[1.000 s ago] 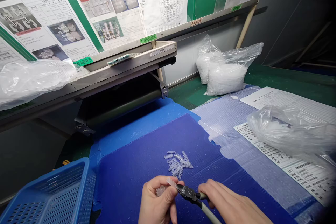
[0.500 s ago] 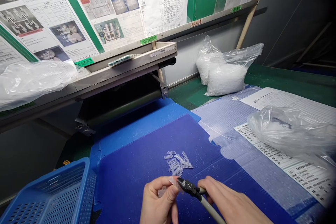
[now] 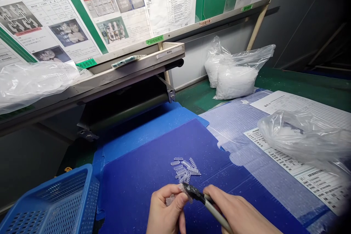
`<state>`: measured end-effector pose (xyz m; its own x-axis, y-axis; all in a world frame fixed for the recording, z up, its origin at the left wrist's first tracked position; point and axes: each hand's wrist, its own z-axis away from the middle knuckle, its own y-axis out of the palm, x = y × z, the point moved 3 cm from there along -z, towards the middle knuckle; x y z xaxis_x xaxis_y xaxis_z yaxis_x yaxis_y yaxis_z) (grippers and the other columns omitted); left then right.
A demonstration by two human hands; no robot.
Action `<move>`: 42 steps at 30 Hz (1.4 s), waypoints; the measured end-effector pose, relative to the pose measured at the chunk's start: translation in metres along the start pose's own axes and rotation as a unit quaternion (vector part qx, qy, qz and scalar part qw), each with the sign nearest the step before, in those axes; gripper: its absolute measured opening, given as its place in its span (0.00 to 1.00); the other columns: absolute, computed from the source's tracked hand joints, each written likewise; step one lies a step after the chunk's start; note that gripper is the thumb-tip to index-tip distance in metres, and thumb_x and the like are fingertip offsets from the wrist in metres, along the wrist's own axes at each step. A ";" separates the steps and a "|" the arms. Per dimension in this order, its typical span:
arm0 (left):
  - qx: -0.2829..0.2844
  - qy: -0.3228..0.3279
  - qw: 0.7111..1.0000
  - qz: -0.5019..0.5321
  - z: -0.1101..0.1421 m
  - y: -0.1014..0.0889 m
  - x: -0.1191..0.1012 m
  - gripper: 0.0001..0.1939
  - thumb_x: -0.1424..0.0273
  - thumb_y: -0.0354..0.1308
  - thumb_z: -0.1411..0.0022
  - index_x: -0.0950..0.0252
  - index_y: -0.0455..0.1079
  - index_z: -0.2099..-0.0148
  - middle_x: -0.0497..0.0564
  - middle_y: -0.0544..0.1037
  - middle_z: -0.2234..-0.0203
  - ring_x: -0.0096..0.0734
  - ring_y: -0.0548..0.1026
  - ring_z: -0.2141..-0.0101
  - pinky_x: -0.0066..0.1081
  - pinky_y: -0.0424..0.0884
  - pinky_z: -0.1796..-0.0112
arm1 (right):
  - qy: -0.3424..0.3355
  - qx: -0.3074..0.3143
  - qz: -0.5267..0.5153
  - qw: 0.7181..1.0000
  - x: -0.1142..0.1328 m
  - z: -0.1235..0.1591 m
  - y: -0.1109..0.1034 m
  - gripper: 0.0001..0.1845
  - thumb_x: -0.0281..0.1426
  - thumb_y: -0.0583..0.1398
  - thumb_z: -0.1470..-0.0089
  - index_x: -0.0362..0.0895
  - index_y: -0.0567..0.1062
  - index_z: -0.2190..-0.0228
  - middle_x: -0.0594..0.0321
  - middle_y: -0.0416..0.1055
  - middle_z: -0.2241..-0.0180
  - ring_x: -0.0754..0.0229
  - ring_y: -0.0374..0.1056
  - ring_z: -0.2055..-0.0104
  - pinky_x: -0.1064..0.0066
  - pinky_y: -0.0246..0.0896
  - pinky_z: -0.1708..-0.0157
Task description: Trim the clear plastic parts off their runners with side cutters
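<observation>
Clear plastic piece (image 3: 177,193): where is it located?

Held above the blue corrugated board (image 3: 131,193), in the left hand (image 3: 166,212). Thumb and fingers are clenched on it, and parts of it show beyond the thumb.

State of the right hand (image 3: 238,212)?

Clenched around the grey handles of a pair of side cutters (image 3: 194,192). Nothing released there. Whether the cutter jaws are open or closed, I cannot tell from this view.

Position of the cutters relative to the piece?

The cutter head lies just right of the piece, with its tip touching the piece's edge. The handles run away toward the lower right. The piece's long axis appears to slant from lower left to upper right, but the fingers hide too much to confirm it. The left hand is nearer the piece.

Other items nearby?

A loose pile of clear comb-shaped strips (image 3: 185,170) lies on the board just above the hands. A blue plastic basket (image 3: 55,204) sits at lower left. Two bags of clear parts (image 3: 236,78) stand on the green bench (image 3: 197,98), and a plastic bag (image 3: 301,135) lies on printed sheets (image 3: 323,186).
</observation>
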<state>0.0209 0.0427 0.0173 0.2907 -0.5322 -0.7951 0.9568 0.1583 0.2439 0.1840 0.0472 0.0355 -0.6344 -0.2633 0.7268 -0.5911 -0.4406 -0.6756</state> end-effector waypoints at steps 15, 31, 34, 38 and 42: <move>0.071 -0.050 0.991 0.106 -0.030 -0.018 0.030 0.17 0.59 0.53 0.44 0.67 0.58 0.75 0.42 0.62 0.87 0.11 0.53 0.93 0.15 0.38 0.93 | 0.084 -0.038 -0.045 0.995 -0.059 -0.059 0.036 0.05 0.24 0.48 0.46 0.44 0.60 0.65 0.61 0.64 0.69 0.57 0.62 0.67 0.70 0.53 0.69; -0.045 0.062 0.997 -0.022 -0.006 0.011 0.010 0.19 0.59 0.62 0.54 0.71 0.70 0.67 0.45 0.65 0.90 0.14 0.54 0.92 0.19 0.44 0.86 | 0.059 -0.074 -0.112 0.989 0.002 -0.010 -0.003 0.13 0.31 0.51 0.46 0.46 0.56 0.57 0.61 0.65 0.63 0.60 0.64 0.61 0.71 0.61 0.63; -0.069 0.066 0.994 -0.052 0.000 0.004 0.001 0.20 0.58 0.62 0.54 0.72 0.71 0.66 0.42 0.59 0.94 0.15 0.52 0.91 0.21 0.44 0.85 | 0.022 -0.034 0.005 0.999 0.000 0.000 -0.015 0.11 0.30 0.52 0.49 0.47 0.60 0.60 0.61 0.65 0.62 0.56 0.64 0.59 0.70 0.63 0.66; -0.086 0.070 0.991 -0.081 0.007 0.004 -0.008 0.21 0.57 0.61 0.54 0.71 0.71 0.66 0.41 0.58 0.94 0.16 0.52 0.91 0.21 0.45 0.85 | -0.031 -0.044 0.120 0.991 0.004 0.010 -0.021 0.13 0.27 0.52 0.52 0.47 0.62 0.62 0.59 0.66 0.61 0.53 0.66 0.61 0.70 0.63 0.75; -0.084 0.065 0.990 -0.089 0.009 0.009 -0.010 0.21 0.56 0.62 0.55 0.71 0.72 0.67 0.41 0.57 0.94 0.16 0.51 0.90 0.21 0.46 0.85 | -0.069 -0.061 0.167 0.982 0.010 0.014 -0.022 0.17 0.25 0.51 0.57 0.45 0.61 0.61 0.58 0.68 0.63 0.53 0.67 0.65 0.69 0.64 0.79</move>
<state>0.0263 0.0414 0.0322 0.1052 -0.4540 -0.8847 0.9770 0.2129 0.0070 0.1977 0.0419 0.0590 -0.7340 -0.4939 0.4662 -0.4220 -0.2062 -0.8828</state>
